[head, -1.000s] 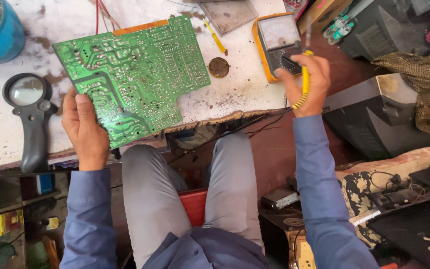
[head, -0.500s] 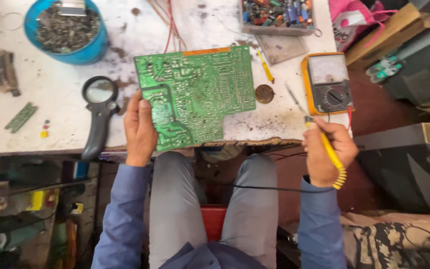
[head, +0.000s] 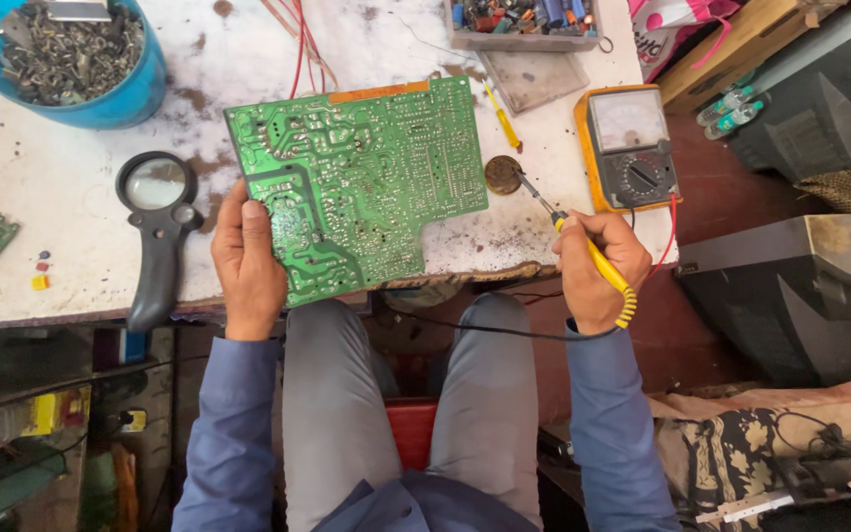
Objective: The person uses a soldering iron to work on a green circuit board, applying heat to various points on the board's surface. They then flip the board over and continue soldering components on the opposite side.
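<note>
A green circuit board (head: 371,177) lies solder side up on the white workbench (head: 71,266). My left hand (head: 248,258) grips the board's near left corner. My right hand (head: 595,268) holds a yellow-handled soldering iron (head: 583,241) like a pen. The iron's tip rests at a small round brown tin (head: 502,174) just right of the board.
A black magnifying glass (head: 157,232) lies left of my left hand. A blue tub of metal scraps (head: 71,61) stands at the far left. A yellow analog meter (head: 630,148) and a yellow screwdriver (head: 502,116) lie to the right. Dark equipment cases (head: 790,296) stand beside the bench.
My right hand has lifted the soldering iron from below the bench edge up onto the bench, its tip now at the brown tin. My left hand stays on the board.
</note>
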